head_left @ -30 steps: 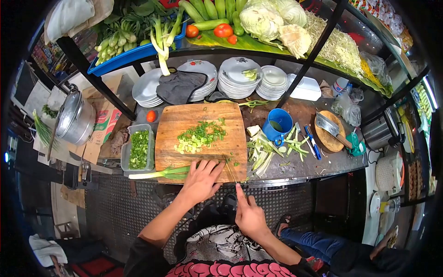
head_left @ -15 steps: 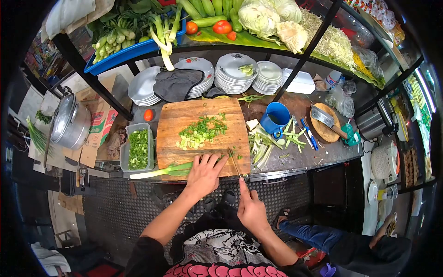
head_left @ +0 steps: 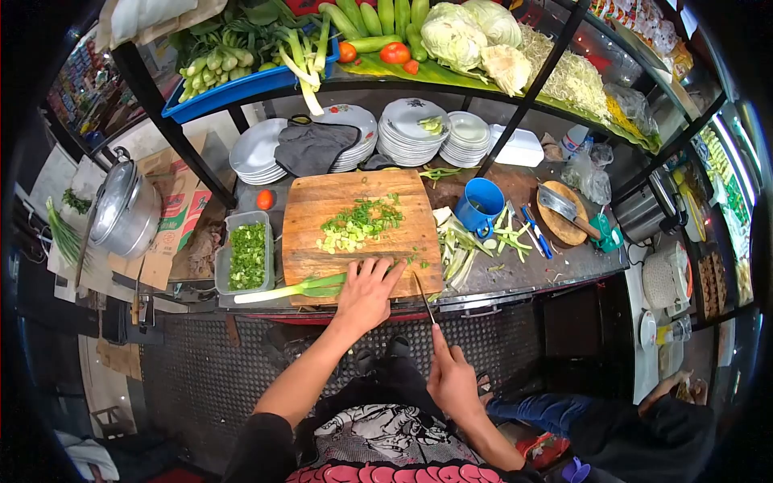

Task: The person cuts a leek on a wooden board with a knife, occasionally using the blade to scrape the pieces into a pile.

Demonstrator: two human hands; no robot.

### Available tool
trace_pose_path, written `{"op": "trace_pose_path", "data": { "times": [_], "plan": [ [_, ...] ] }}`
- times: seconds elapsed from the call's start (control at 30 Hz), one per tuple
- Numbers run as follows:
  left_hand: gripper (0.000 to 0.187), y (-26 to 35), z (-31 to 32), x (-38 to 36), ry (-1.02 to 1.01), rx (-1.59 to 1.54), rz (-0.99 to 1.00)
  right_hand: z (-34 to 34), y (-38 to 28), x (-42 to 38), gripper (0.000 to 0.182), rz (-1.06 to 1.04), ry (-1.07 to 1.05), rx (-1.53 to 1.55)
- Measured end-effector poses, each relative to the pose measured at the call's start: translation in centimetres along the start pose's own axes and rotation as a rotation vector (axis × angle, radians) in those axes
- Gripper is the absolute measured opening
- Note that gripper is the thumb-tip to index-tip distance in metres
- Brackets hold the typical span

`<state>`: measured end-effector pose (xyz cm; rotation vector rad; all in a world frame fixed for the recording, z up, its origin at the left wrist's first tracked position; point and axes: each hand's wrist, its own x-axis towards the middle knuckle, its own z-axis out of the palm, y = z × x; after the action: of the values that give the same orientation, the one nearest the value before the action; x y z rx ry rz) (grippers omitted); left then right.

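Observation:
A leek (head_left: 274, 295) lies across the front left of the wooden cutting board (head_left: 310, 205), its white end jutting past the board's edge. My left hand (head_left: 369, 291) presses its closed fingers down on the leek's green part, which is partly hidden beneath them. In my right hand (head_left: 452, 378) is a knife (head_left: 425, 300) held by its handle, the blade's tip over the board's front right. Chopped leek (head_left: 360, 224) is heaped mid-board, with a few bits near the blade. A plastic container (head_left: 248, 253) of chopped greens stands left of the board.
Stacked plates (head_left: 411, 129) and a dark cloth (head_left: 314, 149) sit behind the board. To the right are trimmings (head_left: 451, 245), a blue mug (head_left: 481, 205) and a cleaver (head_left: 568, 209) on a round board. A tomato (head_left: 265, 199) lies left. Another person (head_left: 636, 427) is at lower right.
My right hand has drawn the knife back toward me, away from the leek. The left hand still rests on the leek. The whole view has shifted slightly.

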<state>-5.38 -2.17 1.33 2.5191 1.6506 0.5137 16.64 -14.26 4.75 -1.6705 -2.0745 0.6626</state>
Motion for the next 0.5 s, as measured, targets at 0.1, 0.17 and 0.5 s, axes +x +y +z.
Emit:
{"op": "trace_pose_path", "data": {
  "times": [0.1, 0.17, 0.5],
  "plan": [
    [0.085, -0.1, 0.1, 0.0, 0.007, -0.01, 0.0, 0.6, 0.2, 1.1, 0.071, -0.023, 0.032, 0.017],
    [0.085, -0.1, 0.3, 0.0, 0.008, -0.021, -0.004, 1.7, 0.5, 2.1, 0.074, -0.053, 0.06, 0.003],
    [0.082, 0.0, 0.5, -0.1, 0.026, 0.007, 0.005, 2.3, 0.1, 3.5, 0.079, -0.042, 0.025, -0.125]
  ]
}}
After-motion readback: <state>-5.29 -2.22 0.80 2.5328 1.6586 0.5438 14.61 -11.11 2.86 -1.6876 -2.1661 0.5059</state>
